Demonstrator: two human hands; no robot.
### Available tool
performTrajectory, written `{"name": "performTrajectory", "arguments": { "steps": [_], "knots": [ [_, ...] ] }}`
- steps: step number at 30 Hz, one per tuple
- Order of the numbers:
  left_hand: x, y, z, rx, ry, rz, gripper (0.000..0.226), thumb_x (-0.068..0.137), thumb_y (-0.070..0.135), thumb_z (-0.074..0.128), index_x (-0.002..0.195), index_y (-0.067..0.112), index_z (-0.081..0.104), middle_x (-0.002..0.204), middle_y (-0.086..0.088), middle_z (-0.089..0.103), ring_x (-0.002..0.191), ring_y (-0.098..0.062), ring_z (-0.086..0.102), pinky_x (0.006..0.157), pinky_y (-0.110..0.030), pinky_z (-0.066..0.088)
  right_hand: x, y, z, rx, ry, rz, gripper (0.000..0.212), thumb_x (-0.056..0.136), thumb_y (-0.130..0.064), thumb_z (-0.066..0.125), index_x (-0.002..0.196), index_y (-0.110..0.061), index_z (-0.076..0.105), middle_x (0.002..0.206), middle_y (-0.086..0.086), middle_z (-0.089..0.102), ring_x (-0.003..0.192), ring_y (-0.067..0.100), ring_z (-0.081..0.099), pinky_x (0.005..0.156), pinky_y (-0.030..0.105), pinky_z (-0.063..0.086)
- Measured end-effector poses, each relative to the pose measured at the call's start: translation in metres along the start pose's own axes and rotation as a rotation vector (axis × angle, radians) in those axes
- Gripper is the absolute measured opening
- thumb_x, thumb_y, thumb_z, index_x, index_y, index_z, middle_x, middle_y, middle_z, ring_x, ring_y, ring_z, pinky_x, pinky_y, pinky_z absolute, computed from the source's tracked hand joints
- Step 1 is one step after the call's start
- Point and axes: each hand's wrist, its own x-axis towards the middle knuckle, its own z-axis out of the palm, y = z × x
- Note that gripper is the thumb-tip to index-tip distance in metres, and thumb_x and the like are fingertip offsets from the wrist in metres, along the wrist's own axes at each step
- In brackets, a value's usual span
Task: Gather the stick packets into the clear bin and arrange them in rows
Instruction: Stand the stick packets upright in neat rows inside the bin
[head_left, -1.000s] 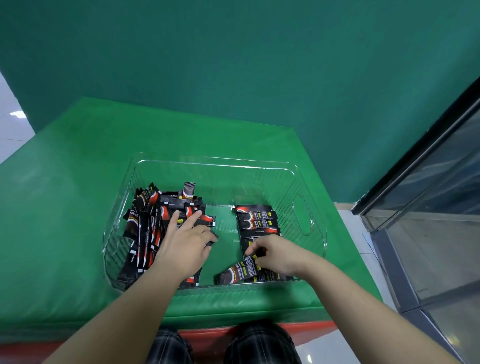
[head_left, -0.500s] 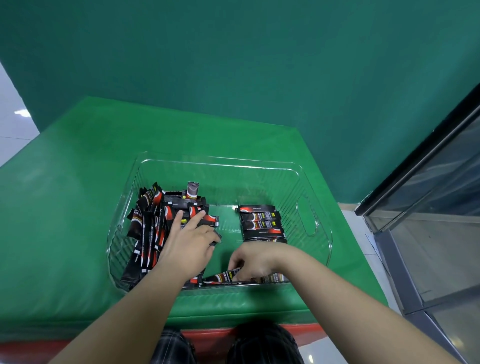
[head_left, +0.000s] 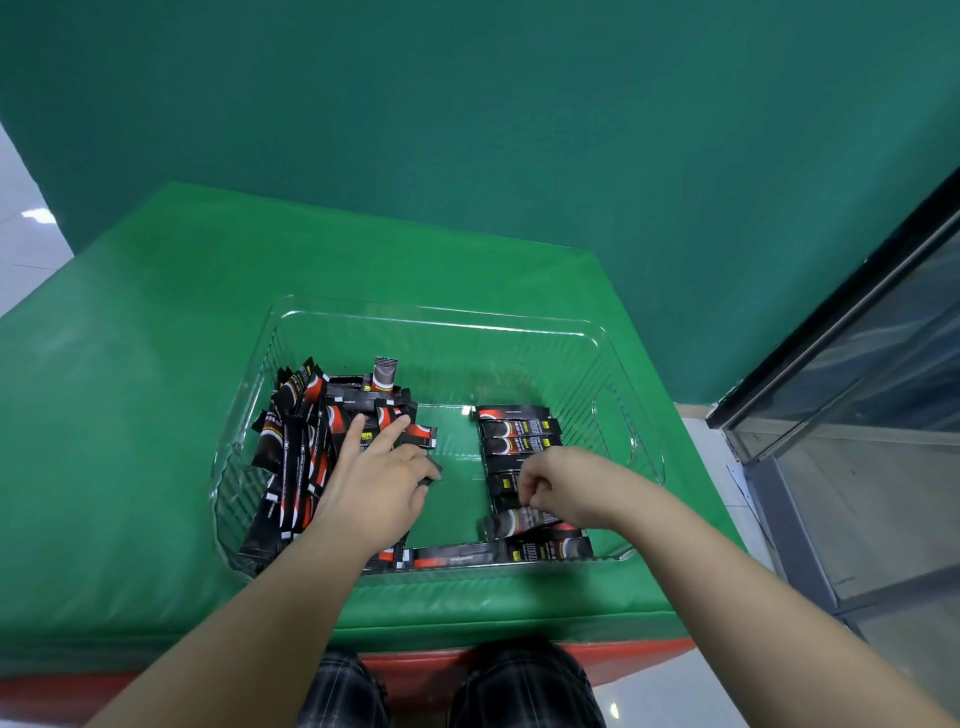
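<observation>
Right hand (head_left: 569, 486) lifted packet (head_left: 522, 521), now crosswise

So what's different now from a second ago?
The right hand dipped to the near wall of the clear bin, pinched a stick packet and lifted it toward the right-hand row. The left hand stayed resting on the loose pile; bin unmoved.
</observation>
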Motion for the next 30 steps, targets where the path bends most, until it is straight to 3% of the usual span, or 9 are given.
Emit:
{"name": "performTrajectory", "arguments": {
  "steps": [4,8,11,13,18,22,26,30],
  "knots": [
    [0.000,0.000,0.000,0.004,0.004,0.006,0.033,0.101,0.037,0.039,0.131,0.040,0.053,0.144,0.019,0.046,0.149,-0.012,0.003,0.113,-0.051,-0.017,-0.001,0.009,0.003,-0.038,0.043,0.061,0.022,0.091,-0.005,0.052,0.100,-0.018,0.067,0.096,0.000,0.065,0.077,0.013,0.053,0.055,0.018,0.035],
    [0.000,0.000,0.000,-0.008,0.020,0.013,0.032,0.101,0.036,0.041,0.129,0.039,0.056,0.142,0.018,0.049,0.149,-0.013,0.006,0.113,-0.050,-0.017,0.002,0.014,0.013,-0.207,0.054,0.118,0.023,0.087,0.000,0.053,0.102,-0.013,0.065,0.103,0.004,0.067,0.088,0.020,0.060,0.073,0.024,0.046],
    [0.000,0.000,0.000,0.001,0.011,0.008,0.032,0.101,0.036,0.040,0.130,0.040,0.055,0.142,0.019,0.047,0.149,-0.012,0.005,0.114,-0.051,-0.015,0.005,0.013,0.020,-0.309,0.093,0.065,0.023,0.085,-0.003,0.059,0.106,-0.009,0.064,0.104,0.008,0.067,0.096,0.024,0.061,0.081,0.031,0.050],
    [0.000,0.000,0.000,-0.003,0.010,0.008,0.032,0.101,0.036,0.040,0.130,0.040,0.055,0.142,0.019,0.048,0.149,-0.012,0.005,0.114,-0.052,-0.015,0.006,0.006,0.022,-0.234,0.121,-0.031,0.020,0.087,-0.011,0.062,0.106,-0.012,0.067,0.105,0.006,0.066,0.100,0.022,0.059,0.085,0.030,0.047],
    [-0.001,0.001,0.000,0.001,0.005,0.001,0.032,0.102,0.037,0.039,0.130,0.040,0.054,0.143,0.019,0.047,0.149,-0.011,0.004,0.115,-0.052,-0.014,0.011,-0.024,0.034,-0.037,-0.057,-0.123,0.027,0.087,-0.028,0.066,0.111,-0.017,0.068,0.105,0.004,0.067,0.093,0.020,0.061,0.075,0.024,0.044],
    [-0.001,0.002,-0.001,-0.014,0.008,0.000,0.032,0.102,0.036,0.040,0.129,0.039,0.055,0.143,0.018,0.048,0.149,-0.012,0.004,0.114,-0.051,-0.015,0.017,-0.035,0.037,-0.030,-0.141,-0.121,0.025,0.087,-0.026,0.067,0.108,-0.013,0.069,0.106,0.005,0.067,0.083,0.016,0.052,0.071,0.023,0.037],
    [0.000,0.002,-0.002,-0.006,-0.001,-0.003,0.033,0.102,0.036,0.038,0.131,0.040,0.054,0.143,0.019,0.046,0.149,-0.011,0.003,0.115,-0.052,-0.015,0.018,-0.034,0.027,0.013,-0.150,-0.102,0.019,0.088,-0.026,0.066,0.101,-0.013,0.070,0.101,0.003,0.068,0.086,0.019,0.059,0.074,0.026,0.044],
    [0.000,0.001,-0.001,-0.006,-0.008,-0.002,0.033,0.102,0.037,0.038,0.131,0.040,0.053,0.143,0.020,0.046,0.149,-0.011,0.003,0.115,-0.052,-0.014,0.010,-0.015,0.002,0.019,-0.101,-0.025,0.014,0.090,-0.020,0.063,0.101,-0.014,0.069,0.100,-0.001,0.067,0.085,0.014,0.056,0.074,0.025,0.041]
  ]
}}
